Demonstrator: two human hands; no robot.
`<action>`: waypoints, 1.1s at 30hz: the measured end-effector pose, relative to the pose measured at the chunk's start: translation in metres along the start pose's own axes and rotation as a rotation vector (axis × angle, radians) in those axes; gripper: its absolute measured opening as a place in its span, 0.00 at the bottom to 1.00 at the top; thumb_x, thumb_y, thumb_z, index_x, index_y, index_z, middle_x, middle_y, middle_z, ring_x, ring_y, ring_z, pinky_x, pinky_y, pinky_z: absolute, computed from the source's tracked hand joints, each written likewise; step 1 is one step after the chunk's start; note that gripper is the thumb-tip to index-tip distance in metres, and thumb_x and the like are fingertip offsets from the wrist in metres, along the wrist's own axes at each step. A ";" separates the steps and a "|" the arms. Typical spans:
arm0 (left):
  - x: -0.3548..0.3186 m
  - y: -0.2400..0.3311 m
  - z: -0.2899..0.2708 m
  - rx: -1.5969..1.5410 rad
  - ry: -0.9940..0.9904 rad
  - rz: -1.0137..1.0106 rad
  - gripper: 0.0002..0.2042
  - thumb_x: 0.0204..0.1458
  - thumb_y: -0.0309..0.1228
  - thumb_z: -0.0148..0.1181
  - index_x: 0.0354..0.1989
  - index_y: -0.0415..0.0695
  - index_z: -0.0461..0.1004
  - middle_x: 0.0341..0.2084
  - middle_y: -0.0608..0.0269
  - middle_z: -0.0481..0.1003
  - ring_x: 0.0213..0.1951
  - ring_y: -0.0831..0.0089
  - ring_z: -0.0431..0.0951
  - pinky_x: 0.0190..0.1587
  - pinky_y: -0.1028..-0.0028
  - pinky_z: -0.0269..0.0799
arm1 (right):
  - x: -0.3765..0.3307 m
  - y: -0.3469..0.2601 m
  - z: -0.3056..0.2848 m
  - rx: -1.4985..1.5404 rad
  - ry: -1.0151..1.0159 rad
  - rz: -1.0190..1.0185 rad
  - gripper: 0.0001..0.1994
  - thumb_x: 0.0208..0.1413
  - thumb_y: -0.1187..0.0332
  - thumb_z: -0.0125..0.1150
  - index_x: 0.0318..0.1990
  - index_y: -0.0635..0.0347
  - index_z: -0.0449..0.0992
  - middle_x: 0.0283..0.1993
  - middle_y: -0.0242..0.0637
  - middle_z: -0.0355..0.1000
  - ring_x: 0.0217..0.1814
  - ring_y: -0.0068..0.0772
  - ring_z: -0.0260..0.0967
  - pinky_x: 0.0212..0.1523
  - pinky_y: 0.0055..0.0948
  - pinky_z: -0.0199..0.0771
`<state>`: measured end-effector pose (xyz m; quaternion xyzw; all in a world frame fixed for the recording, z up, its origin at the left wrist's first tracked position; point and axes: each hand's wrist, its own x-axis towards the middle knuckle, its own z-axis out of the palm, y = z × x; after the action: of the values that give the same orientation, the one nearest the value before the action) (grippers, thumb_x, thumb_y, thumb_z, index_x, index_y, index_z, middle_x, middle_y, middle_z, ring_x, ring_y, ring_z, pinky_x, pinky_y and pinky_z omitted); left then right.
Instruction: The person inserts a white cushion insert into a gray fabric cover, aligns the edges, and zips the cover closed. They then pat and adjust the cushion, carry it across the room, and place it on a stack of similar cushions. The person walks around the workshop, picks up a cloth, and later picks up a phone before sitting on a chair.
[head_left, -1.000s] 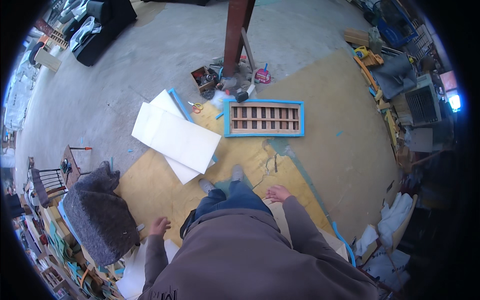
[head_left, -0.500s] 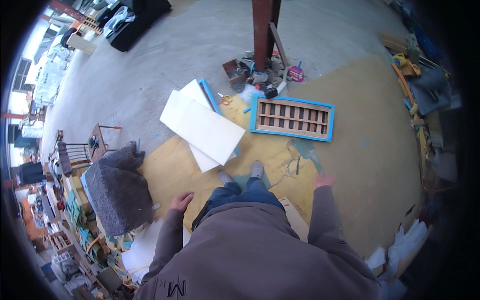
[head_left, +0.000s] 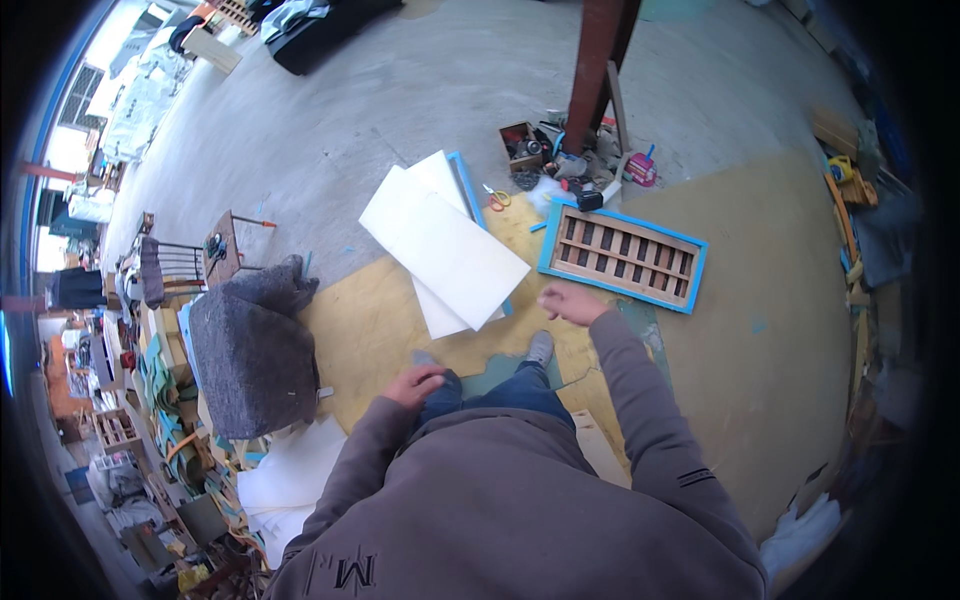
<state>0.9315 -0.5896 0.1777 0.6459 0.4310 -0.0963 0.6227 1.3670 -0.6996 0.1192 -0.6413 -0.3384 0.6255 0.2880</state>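
Observation:
My right hand (head_left: pixel 569 303) is held out in front of me, its fingers loosely bent and apart, with nothing visible in it. It appears nearest to the right end of the white foam sheets (head_left: pixel 450 245), without visible contact. Two rectangular sheets overlap at an angle, and a blue edge (head_left: pixel 466 187) shows from beneath them. Close to my left thigh hangs my left hand (head_left: pixel 414 386), empty, fingers loosely extended. Right of the foam lies a slatted wooden frame (head_left: pixel 628 251) with a blue border. Scissors (head_left: pixel 497 199) with orange-yellow handles rest beyond the sheets.
A reddish-brown post (head_left: pixel 597 80) rises ahead, with a wooden box (head_left: pixel 521 147), a pink dustpan (head_left: pixel 641 169) and small clutter at its base. At left stands a grey-covered block (head_left: pixel 255 350) beside a chair (head_left: pixel 165 265). Piled scraps line the left side; more materials lie far right.
My right hand has swung forward and left toward the foam. My left hand has come in toward my thigh. The whole scene has shifted rightward in view, and my feet have changed position.

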 end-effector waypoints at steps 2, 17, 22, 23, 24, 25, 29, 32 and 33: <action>-0.019 -0.069 -0.037 -0.017 0.160 -0.035 0.20 0.71 0.38 0.62 0.62 0.35 0.79 0.47 0.57 0.85 0.50 0.69 0.85 0.57 0.70 0.79 | 0.022 0.016 0.045 -0.351 0.209 -0.039 0.21 0.67 0.52 0.65 0.53 0.62 0.80 0.47 0.49 0.82 0.51 0.45 0.82 0.51 0.42 0.80; -0.190 -0.424 -0.226 -0.353 0.284 -0.663 0.19 0.67 0.44 0.61 0.57 0.43 0.81 0.43 0.58 0.87 0.38 0.65 0.89 0.33 0.65 0.79 | 0.102 0.065 0.229 0.272 0.500 0.556 0.15 0.67 0.57 0.64 0.53 0.58 0.80 0.43 0.35 0.80 0.38 0.29 0.82 0.33 0.27 0.74; -0.160 -0.459 -0.396 -0.222 0.583 -0.318 0.11 0.67 0.35 0.64 0.48 0.40 0.83 0.35 0.63 0.84 0.32 0.73 0.83 0.36 0.70 0.80 | 0.190 -0.047 0.316 0.046 0.200 0.438 0.16 0.68 0.56 0.64 0.53 0.59 0.80 0.44 0.34 0.80 0.41 0.26 0.82 0.34 0.26 0.74; -0.151 -0.455 -0.428 -0.259 0.671 -0.197 0.10 0.67 0.32 0.63 0.48 0.39 0.83 0.35 0.62 0.83 0.35 0.75 0.82 0.36 0.72 0.79 | 0.207 -0.071 0.330 0.012 0.153 0.406 0.17 0.67 0.56 0.64 0.52 0.60 0.80 0.44 0.34 0.81 0.41 0.26 0.81 0.34 0.26 0.74; -0.142 -0.447 -0.456 -0.347 0.776 -0.143 0.14 0.65 0.34 0.64 0.50 0.35 0.83 0.33 0.59 0.84 0.34 0.76 0.82 0.39 0.71 0.80 | 0.225 -0.093 0.343 -0.029 0.114 0.361 0.17 0.68 0.55 0.64 0.53 0.59 0.80 0.45 0.33 0.81 0.44 0.26 0.82 0.36 0.28 0.74; -0.135 -0.436 -0.480 -0.408 0.830 -0.180 0.15 0.65 0.33 0.64 0.53 0.35 0.82 0.34 0.59 0.84 0.34 0.76 0.82 0.40 0.72 0.80 | 0.240 -0.116 0.350 -0.059 0.104 0.341 0.17 0.68 0.55 0.64 0.53 0.58 0.80 0.45 0.33 0.81 0.45 0.26 0.82 0.36 0.28 0.75; -0.113 -0.395 -0.527 -0.463 0.897 -0.088 0.13 0.68 0.34 0.64 0.53 0.39 0.82 0.36 0.64 0.84 0.35 0.77 0.82 0.38 0.74 0.78 | 0.314 -0.178 0.372 -0.033 0.017 0.291 0.15 0.69 0.56 0.63 0.53 0.57 0.80 0.46 0.33 0.82 0.48 0.28 0.83 0.38 0.30 0.76; -0.102 -0.402 -0.525 -0.403 0.725 -0.079 0.15 0.67 0.38 0.63 0.52 0.39 0.83 0.33 0.64 0.83 0.34 0.74 0.81 0.42 0.70 0.78 | 0.366 -0.189 0.375 -0.084 0.009 0.325 0.14 0.69 0.57 0.63 0.53 0.55 0.80 0.46 0.33 0.82 0.46 0.30 0.85 0.37 0.31 0.76; -0.102 -0.412 -0.520 -0.410 0.687 -0.106 0.15 0.67 0.38 0.63 0.52 0.40 0.83 0.33 0.64 0.83 0.34 0.75 0.81 0.42 0.70 0.78 | 0.384 -0.189 0.376 -0.116 0.032 0.390 0.13 0.69 0.58 0.63 0.52 0.55 0.80 0.46 0.34 0.82 0.45 0.31 0.85 0.36 0.32 0.76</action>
<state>0.3759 -0.2329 0.0549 0.4795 0.6572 0.1812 0.5526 0.9740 -0.3006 0.0164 -0.7201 -0.2385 0.6386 0.1293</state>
